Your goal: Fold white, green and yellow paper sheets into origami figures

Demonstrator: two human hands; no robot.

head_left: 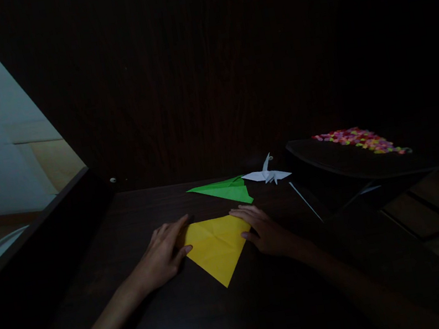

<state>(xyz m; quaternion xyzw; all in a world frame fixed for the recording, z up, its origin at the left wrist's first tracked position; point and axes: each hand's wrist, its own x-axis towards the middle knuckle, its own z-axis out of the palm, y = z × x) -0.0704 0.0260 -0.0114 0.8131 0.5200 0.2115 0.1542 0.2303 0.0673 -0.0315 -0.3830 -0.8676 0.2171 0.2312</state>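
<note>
A sheet of yellow origami paper (217, 243), folded with its point towards me and a straight far edge, lies on the dark wooden surface. Creases run across it. My left hand (167, 250) holds its left corner, thumb on the near side and fingers along the far side. At the right corner, my right hand (265, 231) grips the paper in the same way, the thumb resting on its edge. Just beyond the sheet lies a green paper plane (224, 189). Beside that sits a white paper crane (266, 174), its wings spread.
Several pink, red and yellow small pieces (361, 141) are heaped on a dark curved ledge (329, 166) at the right. A thin white stick (305, 202) lies near the ledge. A dark raised side board (46, 233) bounds the left, and a tall dark panel (188, 80) stands behind.
</note>
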